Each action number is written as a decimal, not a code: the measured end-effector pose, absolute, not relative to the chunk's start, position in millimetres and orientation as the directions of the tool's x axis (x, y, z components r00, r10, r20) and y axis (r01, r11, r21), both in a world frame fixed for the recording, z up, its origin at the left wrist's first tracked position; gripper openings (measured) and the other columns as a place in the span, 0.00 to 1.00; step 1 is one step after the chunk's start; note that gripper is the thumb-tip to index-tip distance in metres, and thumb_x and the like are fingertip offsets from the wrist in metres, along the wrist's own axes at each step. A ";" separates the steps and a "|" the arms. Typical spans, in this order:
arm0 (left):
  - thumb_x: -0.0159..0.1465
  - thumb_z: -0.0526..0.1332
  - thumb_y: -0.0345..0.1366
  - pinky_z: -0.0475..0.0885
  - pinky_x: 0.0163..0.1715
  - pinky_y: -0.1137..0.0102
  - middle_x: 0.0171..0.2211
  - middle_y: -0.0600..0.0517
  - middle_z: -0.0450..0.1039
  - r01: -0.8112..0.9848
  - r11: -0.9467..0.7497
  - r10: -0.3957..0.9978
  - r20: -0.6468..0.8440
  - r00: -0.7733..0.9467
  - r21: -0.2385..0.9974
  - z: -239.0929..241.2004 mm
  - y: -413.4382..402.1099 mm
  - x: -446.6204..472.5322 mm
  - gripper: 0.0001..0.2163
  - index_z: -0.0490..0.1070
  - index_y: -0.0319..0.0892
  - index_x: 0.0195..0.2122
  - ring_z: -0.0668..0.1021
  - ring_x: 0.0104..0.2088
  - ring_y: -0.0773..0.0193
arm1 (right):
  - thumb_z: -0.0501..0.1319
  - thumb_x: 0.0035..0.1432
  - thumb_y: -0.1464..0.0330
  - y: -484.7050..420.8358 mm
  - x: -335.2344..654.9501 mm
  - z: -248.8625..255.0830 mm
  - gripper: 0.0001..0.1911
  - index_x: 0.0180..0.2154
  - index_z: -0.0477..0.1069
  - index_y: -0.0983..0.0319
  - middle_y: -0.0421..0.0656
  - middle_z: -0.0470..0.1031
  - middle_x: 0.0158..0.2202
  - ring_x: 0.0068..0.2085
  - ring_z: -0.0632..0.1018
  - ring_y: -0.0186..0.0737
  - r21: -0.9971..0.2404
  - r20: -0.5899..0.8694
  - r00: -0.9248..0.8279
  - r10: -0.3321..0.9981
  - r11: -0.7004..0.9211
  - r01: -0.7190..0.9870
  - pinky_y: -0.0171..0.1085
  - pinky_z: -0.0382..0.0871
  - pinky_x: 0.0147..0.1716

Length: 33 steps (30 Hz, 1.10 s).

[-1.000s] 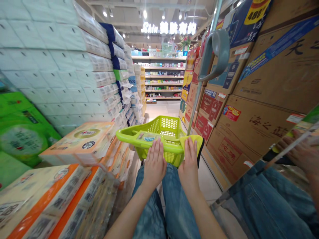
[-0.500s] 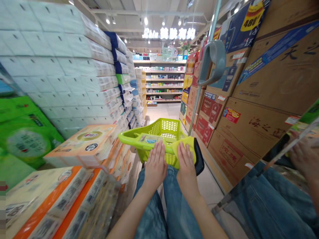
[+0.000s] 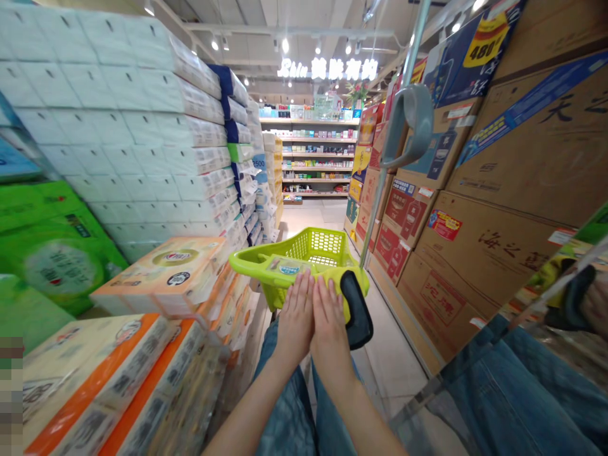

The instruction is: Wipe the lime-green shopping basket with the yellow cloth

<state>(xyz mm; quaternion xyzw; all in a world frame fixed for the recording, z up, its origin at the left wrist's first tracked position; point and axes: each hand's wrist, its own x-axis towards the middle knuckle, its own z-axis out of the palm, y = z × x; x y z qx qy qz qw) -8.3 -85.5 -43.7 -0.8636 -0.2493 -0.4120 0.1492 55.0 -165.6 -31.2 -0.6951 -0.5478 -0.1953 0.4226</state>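
Note:
A lime-green basket (image 3: 280, 256) with perforated walls stands in front of my knees. My left hand (image 3: 297, 320) lies on its near rim, fingers stretched out flat and side by side. Against it rests my right hand (image 3: 330, 323), with long straight fingers pressing a yellow cloth (image 3: 349, 282) to the rim; its thumb is hidden. A thick black edge (image 3: 358, 316) hangs from the cloth's right side. Just above my left fingertips, a clear label holder (image 3: 285, 266) sits on the basket.
Tissue packs (image 3: 156, 266) are piled on the left, before a tall white stack (image 3: 118, 114). Cartons (image 3: 456, 278) line the right side. A metal pole with a grey handle (image 3: 408, 126) rises beyond the basket. A mirror (image 3: 517, 380) stands at lower right; shelves (image 3: 318, 152) are far ahead.
My right hand has slid left along the rim until it meets my left hand. The yellow cloth and its black edge have moved left with it. My left hand has barely moved.

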 end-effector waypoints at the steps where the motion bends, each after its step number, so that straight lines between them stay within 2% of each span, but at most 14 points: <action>1: 0.65 0.45 0.23 0.64 0.63 0.56 0.69 0.40 0.55 0.558 -0.827 0.297 0.791 0.536 -0.068 -43.8 -84.7 -9.0 0.34 0.32 0.37 0.71 0.54 0.70 0.55 | 0.44 0.62 0.81 -164.0 50.8 -30.9 0.41 0.71 0.31 0.57 0.49 0.54 0.70 0.72 0.48 0.43 -0.361 0.730 0.299 0.615 -0.025 0.932 0.56 0.55 0.67; 4: 0.65 0.47 0.25 0.63 0.63 0.56 0.69 0.40 0.54 0.533 -0.843 0.289 0.774 0.564 -0.074 -42.3 -84.4 -11.2 0.34 0.34 0.36 0.71 0.53 0.70 0.54 | 0.44 0.62 0.81 -168.2 53.1 -30.1 0.41 0.71 0.31 0.57 0.48 0.54 0.70 0.72 0.49 0.44 -0.338 0.723 0.258 0.641 0.002 0.941 0.55 0.57 0.66; 7: 0.64 0.51 0.27 0.60 0.65 0.55 0.69 0.38 0.52 0.505 -0.863 0.318 0.745 0.586 -0.029 -39.7 -86.5 -11.5 0.36 0.35 0.33 0.71 0.51 0.71 0.52 | 0.42 0.60 0.83 -183.0 73.6 -31.3 0.42 0.71 0.33 0.56 0.46 0.52 0.71 0.72 0.48 0.44 -0.356 0.726 0.282 0.627 -0.008 0.935 0.57 0.54 0.67; 11: 0.64 0.51 0.27 0.57 0.66 0.55 0.70 0.39 0.50 0.507 -0.862 0.347 0.743 0.572 0.012 -38.8 -89.1 -8.0 0.36 0.35 0.33 0.71 0.51 0.71 0.53 | 0.42 0.54 0.85 -199.2 115.1 -31.9 0.44 0.71 0.40 0.56 0.44 0.47 0.72 0.72 0.46 0.44 -0.527 0.723 0.437 0.535 0.017 0.850 0.59 0.47 0.68; 15: 0.64 0.51 0.27 0.57 0.66 0.54 0.70 0.38 0.51 0.514 -0.858 0.345 0.755 0.557 0.013 -40.2 -89.9 -5.5 0.36 0.35 0.32 0.71 0.50 0.71 0.51 | 0.46 0.52 0.84 -198.2 133.5 -28.1 0.43 0.69 0.49 0.58 0.45 0.52 0.71 0.71 0.53 0.42 -0.681 0.667 0.573 0.476 0.079 0.728 0.56 0.47 0.69; 17: 0.64 0.52 0.27 0.58 0.65 0.53 0.69 0.37 0.52 0.523 -0.852 0.344 0.756 0.556 0.003 -40.9 -89.6 -5.5 0.36 0.35 0.32 0.71 0.50 0.71 0.51 | 0.45 0.53 0.84 -191.7 121.9 -26.9 0.44 0.70 0.47 0.58 0.45 0.51 0.71 0.71 0.50 0.43 -0.665 0.678 0.575 0.458 0.049 0.745 0.57 0.46 0.69; 19: 0.65 0.52 0.27 0.60 0.65 0.53 0.69 0.36 0.53 0.535 -0.845 0.342 0.757 0.557 -0.012 -41.7 -88.6 -6.0 0.36 0.34 0.31 0.71 0.50 0.71 0.51 | 0.44 0.55 0.84 -182.3 99.8 -27.2 0.43 0.71 0.42 0.58 0.46 0.50 0.71 0.72 0.46 0.44 -0.585 0.720 0.522 0.458 -0.005 0.811 0.60 0.45 0.69; 22: 0.66 0.49 0.25 0.62 0.64 0.55 0.68 0.38 0.54 0.556 -0.829 0.316 0.772 0.552 -0.058 -43.6 -85.8 -7.0 0.35 0.33 0.33 0.71 0.51 0.71 0.53 | 0.44 0.60 0.82 -167.5 64.6 -28.7 0.41 0.71 0.35 0.57 0.48 0.52 0.71 0.72 0.47 0.43 -0.443 0.749 0.392 0.535 -0.036 0.896 0.58 0.50 0.68; 25: 0.66 0.45 0.23 0.63 0.64 0.56 0.69 0.40 0.54 0.565 -0.821 0.295 0.787 0.541 -0.080 -44.5 -84.1 -8.5 0.34 0.32 0.37 0.71 0.53 0.70 0.55 | 0.45 0.62 0.80 -162.3 48.8 -28.7 0.40 0.71 0.32 0.58 0.48 0.54 0.70 0.72 0.49 0.42 -0.386 0.733 0.316 0.602 -0.015 0.923 0.55 0.55 0.67; 29: 0.65 0.49 0.27 0.60 0.65 0.54 0.70 0.38 0.51 0.513 -0.858 0.320 0.756 0.570 -0.023 -41.5 -86.2 -9.8 0.35 0.34 0.35 0.71 0.52 0.70 0.52 | 0.43 0.59 0.83 -178.3 69.2 -26.0 0.41 0.71 0.38 0.56 0.46 0.55 0.70 0.71 0.51 0.42 -0.396 0.738 0.301 0.604 0.026 0.918 0.55 0.56 0.67; 33: 0.65 0.50 0.27 0.58 0.65 0.53 0.70 0.38 0.49 0.495 -0.869 0.339 0.747 0.572 0.016 -38.3 -89.3 -8.5 0.35 0.34 0.34 0.71 0.51 0.71 0.51 | 0.44 0.52 0.84 -196.9 116.2 -21.2 0.44 0.69 0.49 0.57 0.44 0.55 0.70 0.71 0.52 0.43 -0.547 0.731 0.440 0.521 0.063 0.835 0.57 0.50 0.69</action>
